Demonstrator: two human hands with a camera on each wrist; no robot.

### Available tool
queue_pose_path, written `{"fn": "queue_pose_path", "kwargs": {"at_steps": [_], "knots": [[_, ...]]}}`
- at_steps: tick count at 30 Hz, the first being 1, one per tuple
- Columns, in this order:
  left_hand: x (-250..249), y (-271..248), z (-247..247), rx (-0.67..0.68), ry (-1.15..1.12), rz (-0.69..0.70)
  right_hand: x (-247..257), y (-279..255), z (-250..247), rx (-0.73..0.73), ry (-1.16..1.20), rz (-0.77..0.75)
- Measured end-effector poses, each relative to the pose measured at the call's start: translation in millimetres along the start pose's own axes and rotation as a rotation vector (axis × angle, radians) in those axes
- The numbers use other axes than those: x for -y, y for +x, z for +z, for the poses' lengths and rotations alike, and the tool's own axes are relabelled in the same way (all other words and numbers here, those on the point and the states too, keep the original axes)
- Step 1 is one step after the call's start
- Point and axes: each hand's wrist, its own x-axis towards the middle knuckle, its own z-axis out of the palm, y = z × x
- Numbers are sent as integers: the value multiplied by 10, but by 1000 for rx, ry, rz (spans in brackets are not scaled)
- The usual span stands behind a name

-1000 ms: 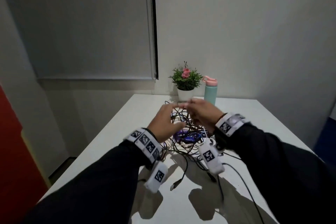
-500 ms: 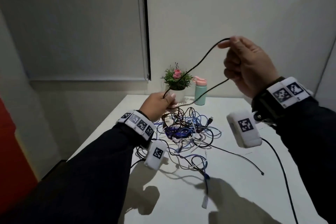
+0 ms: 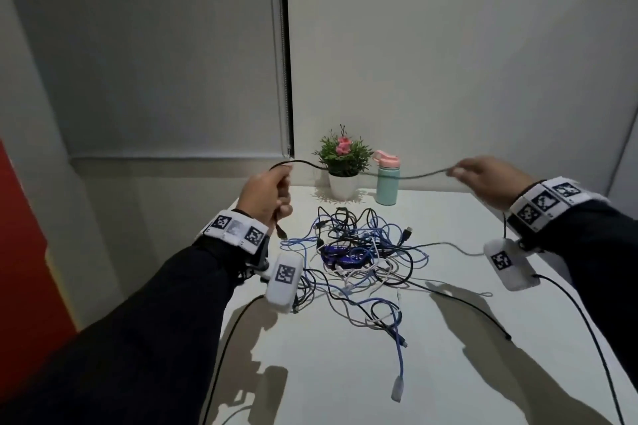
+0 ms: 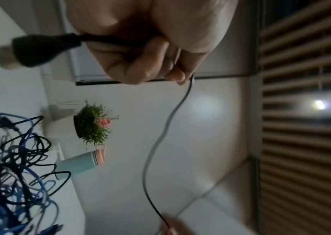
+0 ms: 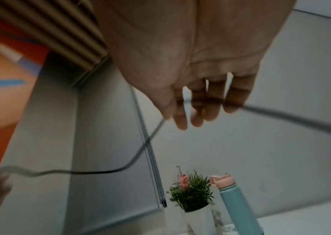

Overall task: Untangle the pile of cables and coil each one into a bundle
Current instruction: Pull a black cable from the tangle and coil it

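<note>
Left of the potted plant (image 3: 342,162), the left hand (image 3: 266,195) is curled in a fist around one end of a thin black cable (image 3: 407,177); its dark plug (image 3: 282,233) with a metal tip hangs out below the fist. The black cable runs in the air in front of the potted plant and the teal bottle (image 3: 386,179), sagging slightly. Below the potted plant, on the white surface (image 3: 448,373), lies the pile of cables (image 3: 359,259): black, blue and white strands looped through one another, with a blue lead trailing toward the near edge. Right of the potted plant, the right hand (image 3: 490,181) holds the cable, fingers (image 5: 210,109) loosely bent over it.
</note>
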Motion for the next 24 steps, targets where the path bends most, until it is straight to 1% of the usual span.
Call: {"fn": "queue_pose_path", "kwargs": {"at_steps": [1,2,3,4,5,6,8,9,10,11,12,14,15,16,17,18,20,22,24], "knots": [[-7,-36,67,49,146,45,48,-14,40,42,-63,-8],[11,-78,143,106,365,108,136,-39,83,38,-72,-50],[39,-133,225,172,579,168,273,-84,129,16,-36,-131],[73,-196,312,243,729,205,446,-147,181,21,28,-232],[119,-247,396,322,785,208,627,-219,241,74,93,-315],[160,-297,471,401,755,175,785,-286,315,154,134,-369],[177,-370,560,514,552,58,998,-378,429,295,163,-425],[159,-394,558,534,455,7,1042,-399,441,332,205,-436],[137,-413,523,547,396,-36,1052,-405,414,339,284,-436],[124,-438,467,571,378,-74,1026,-394,377,321,367,-427],[115,-472,408,613,390,-110,979,-365,342,258,414,-434],[97,-571,332,735,407,-182,908,-327,309,41,360,-514],[65,-615,343,791,360,-208,899,-325,335,-31,310,-545],[9,-647,381,833,268,-216,912,-333,397,-42,286,-547],[-56,-662,432,853,150,-198,931,-365,483,14,295,-520],[-124,-661,489,852,22,-152,947,-412,587,100,311,-486],[-249,-632,576,785,-187,-41,985,-558,763,247,393,-453],[-283,-588,603,651,-250,52,1014,-736,866,332,535,-446],[-236,-522,573,497,-241,112,1047,-910,894,442,566,-459]]}}
